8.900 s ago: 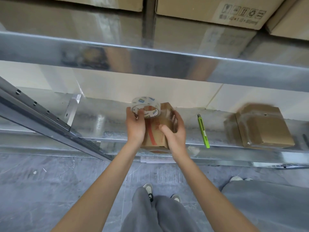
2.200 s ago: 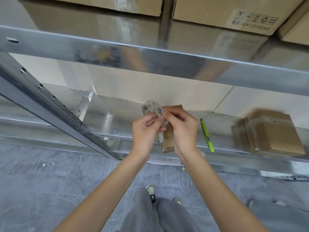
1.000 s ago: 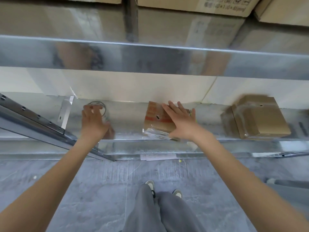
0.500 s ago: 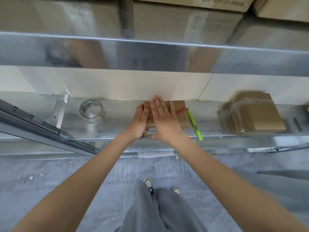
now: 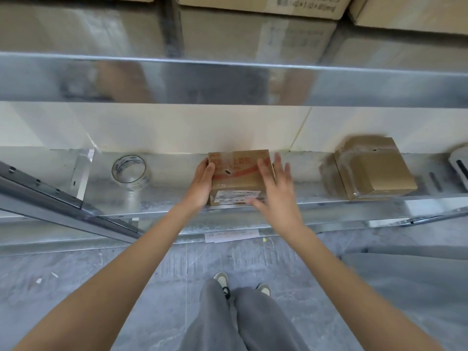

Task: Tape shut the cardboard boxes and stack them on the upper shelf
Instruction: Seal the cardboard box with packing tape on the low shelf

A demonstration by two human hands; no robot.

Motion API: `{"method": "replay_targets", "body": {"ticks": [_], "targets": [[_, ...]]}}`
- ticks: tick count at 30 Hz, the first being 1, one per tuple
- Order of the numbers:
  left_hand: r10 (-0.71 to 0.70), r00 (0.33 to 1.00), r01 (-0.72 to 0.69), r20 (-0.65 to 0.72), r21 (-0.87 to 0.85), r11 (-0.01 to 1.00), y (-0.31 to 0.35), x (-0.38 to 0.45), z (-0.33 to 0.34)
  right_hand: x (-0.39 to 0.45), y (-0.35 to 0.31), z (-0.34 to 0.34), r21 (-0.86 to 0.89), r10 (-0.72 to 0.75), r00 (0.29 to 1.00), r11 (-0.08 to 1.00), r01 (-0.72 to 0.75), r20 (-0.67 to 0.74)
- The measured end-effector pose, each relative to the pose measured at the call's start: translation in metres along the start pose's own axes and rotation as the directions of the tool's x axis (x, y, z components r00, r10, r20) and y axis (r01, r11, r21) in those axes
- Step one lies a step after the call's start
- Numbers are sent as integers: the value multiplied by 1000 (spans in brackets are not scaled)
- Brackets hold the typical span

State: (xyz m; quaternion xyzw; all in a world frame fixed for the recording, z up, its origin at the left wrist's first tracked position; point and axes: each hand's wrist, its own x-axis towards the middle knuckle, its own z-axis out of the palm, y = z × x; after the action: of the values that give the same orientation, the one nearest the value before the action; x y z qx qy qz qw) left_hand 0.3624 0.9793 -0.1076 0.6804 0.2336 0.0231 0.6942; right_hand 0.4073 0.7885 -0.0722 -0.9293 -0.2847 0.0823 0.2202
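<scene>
A small cardboard box [image 5: 236, 171] with red print and a white label lies on the lower metal shelf [image 5: 164, 198], clear tape across its top. My left hand [image 5: 201, 184] holds its left side, thumb on the top edge. With fingers spread and blurred, my right hand [image 5: 277, 191] is at the box's right side. A roll of clear tape [image 5: 129, 169] lies on the shelf to the left. Further right sits a second taped cardboard box [image 5: 372, 168]. Large cardboard boxes [image 5: 255, 3] stand on the upper shelf [image 5: 228, 82].
A slanted metal rail [image 5: 50, 201] crosses at the left below the shelf. A white object [image 5: 459, 163] is at the far right on the shelf. My grey trousers and shoes are over the grey floor below. A paper label [image 5: 231, 235] is on the shelf's front edge.
My left hand put the tape roll down at the left and came back to the box. My right hand slid off the box top to its right side and hides the green cutter.
</scene>
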Motion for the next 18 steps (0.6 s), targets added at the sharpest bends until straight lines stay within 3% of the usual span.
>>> {"method": "replay_targets", "body": {"ticks": [2,5,8,9,11,13,16,18], "targets": [[-42,999,43,12,-70,997,4,-1,7,7,16,-9,256,80,995,962,-93,58],[-79,997,79,3,-125,989,12,-6,11,14,19,-21,327,57,996,944,-31,-71],[-40,999,40,-8,99,994,18,-10,1,33,10,-32,403,157,969,913,-69,-189],[-52,999,52,-4,177,983,18,-10,-2,41,7,-34,398,190,969,910,-114,-157],[-96,995,95,-10,271,958,11,-7,-8,56,5,-31,304,232,972,924,-231,35],[-123,992,117,4,282,952,5,-5,-9,60,5,-17,233,298,932,910,-342,205],[-146,989,144,39,49,988,-2,-4,-4,53,-1,1,247,343,924,892,-377,171],[-134,991,134,-4,21,991,-4,3,-2,51,-4,8,109,272,960,955,-277,64]]}}
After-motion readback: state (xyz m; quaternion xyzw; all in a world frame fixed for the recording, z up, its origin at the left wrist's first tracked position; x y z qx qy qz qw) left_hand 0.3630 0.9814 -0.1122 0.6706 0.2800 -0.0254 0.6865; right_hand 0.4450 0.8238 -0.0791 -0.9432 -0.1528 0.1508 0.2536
